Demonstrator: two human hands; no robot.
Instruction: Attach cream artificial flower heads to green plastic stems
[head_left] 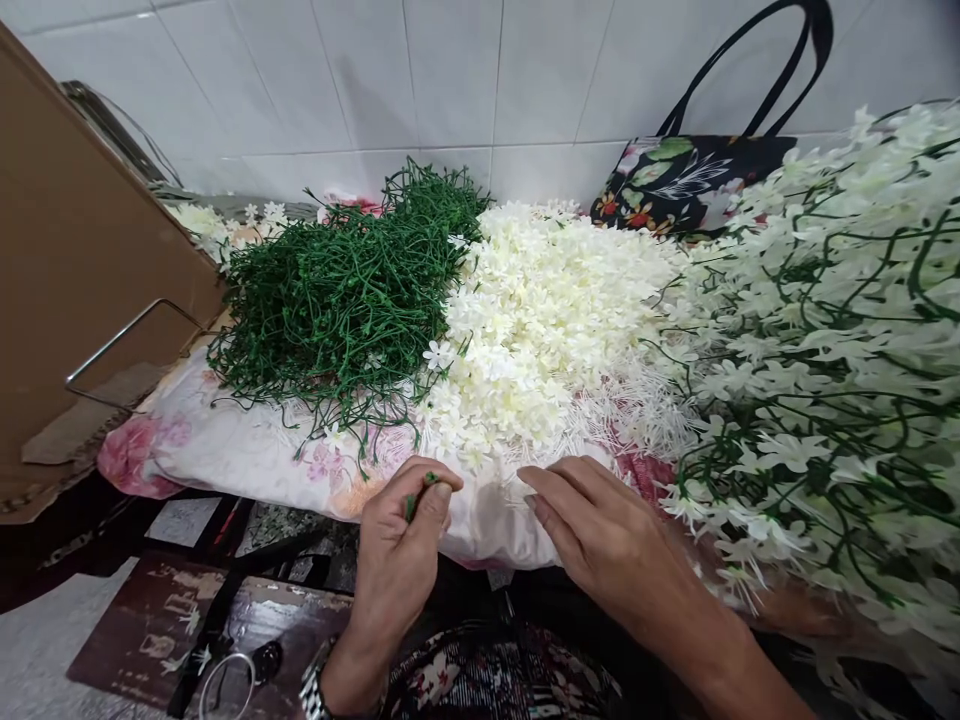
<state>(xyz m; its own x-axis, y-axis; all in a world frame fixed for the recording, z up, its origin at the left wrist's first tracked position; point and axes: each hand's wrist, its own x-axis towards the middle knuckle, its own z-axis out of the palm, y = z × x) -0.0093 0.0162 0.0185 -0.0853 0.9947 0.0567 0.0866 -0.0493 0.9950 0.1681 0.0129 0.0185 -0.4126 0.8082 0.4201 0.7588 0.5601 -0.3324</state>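
My left hand [409,540] is closed in front of the table edge, thumb and forefinger pinching a green plastic flower stem [420,492], most of which is hidden in the fingers. To its right, my right hand [596,520] is held low over the floral cloth, thumb and fingertips close together. Whatever may be between those tips is too small and pale to make out. Beyond the hands lie a pile of loose white artificial flowers [540,320] and a heap of green stems [337,290]. Thin white stamens [637,412] are scattered by the flowers' right side.
A large mass of assembled white flowers on stems [832,380] fills the right side. At the left stands a cardboard box [90,260]. A black floral bag [694,185] leans against the tiled wall [450,80]. The floral cloth [247,440] covers the work surface.
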